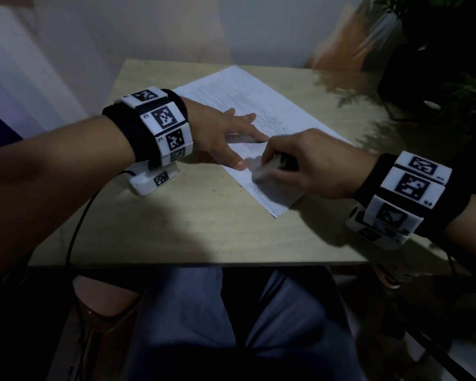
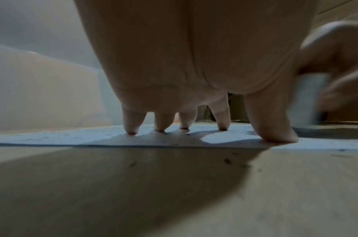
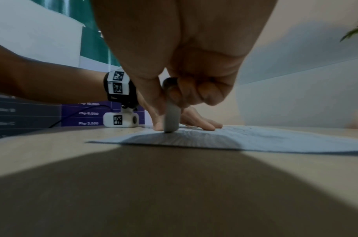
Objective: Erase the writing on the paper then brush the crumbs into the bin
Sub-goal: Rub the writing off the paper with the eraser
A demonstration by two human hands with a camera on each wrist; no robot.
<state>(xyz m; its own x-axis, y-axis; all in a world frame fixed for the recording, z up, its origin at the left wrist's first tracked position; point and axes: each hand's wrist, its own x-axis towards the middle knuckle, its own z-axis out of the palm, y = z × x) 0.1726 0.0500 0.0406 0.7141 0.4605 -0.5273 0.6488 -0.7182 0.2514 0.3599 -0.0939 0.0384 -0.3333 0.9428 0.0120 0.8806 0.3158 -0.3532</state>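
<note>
While the white sheet of paper [image 1: 248,111] is pinned flat on the pale wooden counter [image 1: 176,221] by the spread fingers [image 2: 131,126] of the left hand [image 1: 217,127], the grey block eraser [image 3: 171,118] is pinched in the right hand [image 1: 308,163] and pressed near the paper's close corner. The paper could be creased or torn if it is rubbed too hard.

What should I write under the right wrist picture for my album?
Right hand rubbing an eraser on the paper while the left hand presses it flat.

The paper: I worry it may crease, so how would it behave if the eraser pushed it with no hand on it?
The paper looks like one thin loose sheet, so it would probably slide or buckle. The left hand presses spread fingertips on it beside the eraser, likely for that reason.
</note>
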